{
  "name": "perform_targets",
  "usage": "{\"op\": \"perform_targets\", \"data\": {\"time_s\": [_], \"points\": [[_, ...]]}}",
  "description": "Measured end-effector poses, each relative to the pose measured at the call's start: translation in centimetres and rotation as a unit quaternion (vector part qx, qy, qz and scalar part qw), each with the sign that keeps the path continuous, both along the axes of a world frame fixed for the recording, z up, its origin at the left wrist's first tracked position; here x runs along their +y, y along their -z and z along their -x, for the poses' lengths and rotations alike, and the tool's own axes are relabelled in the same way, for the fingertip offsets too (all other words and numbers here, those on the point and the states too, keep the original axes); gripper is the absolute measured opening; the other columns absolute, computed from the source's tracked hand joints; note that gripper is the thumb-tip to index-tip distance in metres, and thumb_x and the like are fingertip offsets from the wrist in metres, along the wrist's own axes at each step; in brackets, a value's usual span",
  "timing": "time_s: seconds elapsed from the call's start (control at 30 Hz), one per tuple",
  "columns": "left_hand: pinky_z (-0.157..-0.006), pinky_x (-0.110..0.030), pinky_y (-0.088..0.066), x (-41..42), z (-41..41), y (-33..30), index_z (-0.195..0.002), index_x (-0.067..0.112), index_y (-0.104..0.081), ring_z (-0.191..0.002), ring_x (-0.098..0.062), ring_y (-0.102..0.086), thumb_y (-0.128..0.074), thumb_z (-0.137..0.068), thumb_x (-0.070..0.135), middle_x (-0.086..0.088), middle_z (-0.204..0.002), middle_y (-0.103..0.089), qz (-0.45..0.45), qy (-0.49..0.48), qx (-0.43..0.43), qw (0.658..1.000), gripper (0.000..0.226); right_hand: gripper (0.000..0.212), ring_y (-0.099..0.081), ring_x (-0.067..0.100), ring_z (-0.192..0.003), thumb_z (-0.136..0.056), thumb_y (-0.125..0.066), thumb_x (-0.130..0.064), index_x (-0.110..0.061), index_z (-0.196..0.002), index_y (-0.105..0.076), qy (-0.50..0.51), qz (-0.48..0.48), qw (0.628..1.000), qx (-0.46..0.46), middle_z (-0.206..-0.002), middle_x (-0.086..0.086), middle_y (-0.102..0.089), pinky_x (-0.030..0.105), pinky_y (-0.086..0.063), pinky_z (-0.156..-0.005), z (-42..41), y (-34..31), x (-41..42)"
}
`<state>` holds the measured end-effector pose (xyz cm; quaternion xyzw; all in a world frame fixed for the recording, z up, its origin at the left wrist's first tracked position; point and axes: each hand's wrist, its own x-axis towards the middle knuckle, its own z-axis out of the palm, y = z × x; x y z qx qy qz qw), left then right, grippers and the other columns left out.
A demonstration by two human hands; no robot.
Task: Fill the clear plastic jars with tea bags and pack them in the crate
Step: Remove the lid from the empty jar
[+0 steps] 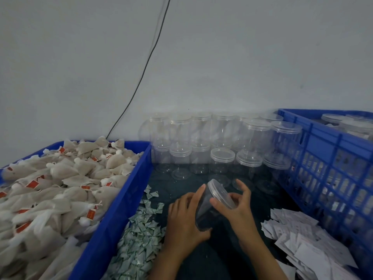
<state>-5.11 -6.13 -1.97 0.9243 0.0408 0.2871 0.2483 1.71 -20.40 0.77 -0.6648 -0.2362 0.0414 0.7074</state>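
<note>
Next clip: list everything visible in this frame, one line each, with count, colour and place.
Held jar: one, clear, lid on, tilted, centre, between both hands.
Empty jars: many, clear, lidded, stacked against the back wall.
Tea bags: large heap, beige with red tags, in the left bin.
Left bin: one, blue.
Crate: one, blue lattice, right, holding lidded jars.
Green-white sachets: pile, beside the left bin.
White paper slips: pile, lower right.
Cable: one, dark, on the wall.
Left hand: grips the jar body.
Right hand: fingers at the lid.
</note>
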Motion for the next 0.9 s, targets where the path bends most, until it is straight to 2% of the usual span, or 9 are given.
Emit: {"op": "perform_targets", "data": {"time_s": [0.13, 0.27, 0.37, 0.43, 0.5, 0.63, 0.73, 0.8, 0.9], "points": [[-0.104, -0.024, -0.028, 0.0, 0.2, -0.1, -0.139, 0.064, 0.002, -0.118, 0.009, -0.039, -0.073, -0.054, 0.058, 0.037, -0.128, -0.036, 0.066, 0.022, -0.014, 0.997, 0.114, 0.096, -0.062, 0.019, -0.114, -0.065, -0.084, -0.012, -0.042, -0.140, -0.032, -0.075, -0.118, 0.989, 0.049, -0.128, 0.004, -0.059, 0.033, -0.053, -0.088, -0.3, 0.3, -0.5], [-0.104, -0.023, -0.023, -0.4, 0.4, -0.1, -0.136, 0.067, 0.008, -0.117, 0.011, -0.032, -0.074, -0.055, 0.056, 0.033, -0.129, -0.032, 0.057, 0.020, -0.020, 0.998, 0.115, 0.116, -0.062, 0.018, -0.113, -0.059, -0.091, -0.026, -0.049, -0.143, -0.016, -0.065, -0.122, 0.987, 0.079, -0.129, 0.002, -0.054, 0.035, -0.053, -0.091, 0.1, 0.7, 0.6], [-0.106, -0.026, -0.028, -0.4, 0.5, -0.2, -0.137, 0.064, 0.002, -0.117, 0.014, -0.031, -0.078, -0.054, 0.052, 0.031, -0.129, -0.036, 0.084, 0.015, -0.024, 0.996, 0.116, 0.105, -0.063, 0.022, -0.112, -0.059, -0.083, -0.026, -0.040, -0.143, -0.022, -0.030, -0.158, 0.982, 0.098, -0.125, 0.007, -0.059, 0.041, -0.050, -0.095, 0.2, 1.1, 1.0], [-0.103, -0.030, -0.041, -0.1, 0.7, -0.1, -0.134, 0.058, -0.009, -0.117, 0.006, -0.044, -0.083, -0.052, 0.048, 0.026, -0.126, -0.046, 0.156, 0.018, -0.030, 0.987, 0.111, 0.087, -0.064, 0.019, -0.110, -0.069, -0.075, -0.021, -0.034, -0.141, -0.029, -0.045, -0.189, 0.975, 0.112, -0.117, 0.004, -0.065, 0.040, -0.049, -0.093, -0.2, 1.1, 0.5], [-0.096, -0.035, -0.048, 0.1, 0.8, 0.1, -0.129, 0.049, -0.018, -0.111, -0.002, -0.053, -0.085, -0.052, 0.047, 0.022, -0.121, -0.050, 0.167, 0.017, -0.037, 0.985, 0.102, 0.076, -0.062, 0.019, -0.111, -0.076, -0.073, -0.019, -0.032, -0.140, -0.033, -0.064, -0.184, 0.975, 0.106, -0.112, 0.000, -0.067, 0.038, -0.048, -0.094, -0.7, 0.9, -0.1], [-0.095, -0.036, -0.047, 0.0, 0.8, 0.2, -0.128, 0.042, -0.023, -0.108, -0.006, -0.053, -0.085, -0.051, 0.047, 0.020, -0.119, -0.048, 0.105, 0.008, -0.041, 0.994, 0.098, 0.081, -0.061, 0.013, -0.114, -0.070, -0.075, -0.030, -0.037, -0.139, -0.033, -0.095, -0.120, 0.986, 0.061, -0.125, -0.001, -0.056, 0.031, -0.052, -0.093, -0.1, 0.5, 0.2], [-0.096, -0.037, -0.046, -0.1, 0.6, 0.2, -0.128, 0.042, -0.024, -0.108, -0.006, -0.053, -0.083, -0.051, 0.048, 0.017, -0.121, -0.051, 0.088, 0.022, -0.033, 0.995, 0.098, 0.089, -0.063, 0.010, -0.108, -0.062, -0.086, -0.029, -0.038, -0.136, -0.036, -0.043, -0.117, 0.991, 0.040, -0.123, -0.002, -0.054, 0.022, -0.053, -0.083, 0.5, 0.7, 0.8], [-0.096, -0.031, -0.046, 0.0, 0.7, 0.3, -0.127, 0.046, -0.024, -0.110, -0.001, -0.053, -0.083, -0.051, 0.049, 0.024, -0.121, -0.050, 0.114, 0.041, -0.024, 0.992, 0.096, 0.086, -0.064, 0.014, -0.106, -0.065, -0.085, -0.015, -0.033, -0.135, -0.038, -0.036, -0.155, 0.986, 0.047, -0.121, 0.003, -0.057, 0.023, -0.053, -0.082, 0.2, 0.7, 0.6], [-0.089, -0.013, -0.046, 0.1, 0.9, 0.2, -0.123, 0.057, -0.024, -0.111, 0.007, -0.054, -0.087, -0.052, 0.047, 0.038, -0.119, -0.049, 0.226, 0.104, 0.014, 0.968, 0.095, 0.078, -0.063, 0.021, -0.108, -0.070, -0.075, -0.003, -0.029, -0.135, -0.042, -0.086, -0.194, 0.974, 0.080, -0.117, 0.000, -0.065, 0.028, -0.055, -0.085, -0.1, 0.4, -0.3]]}}
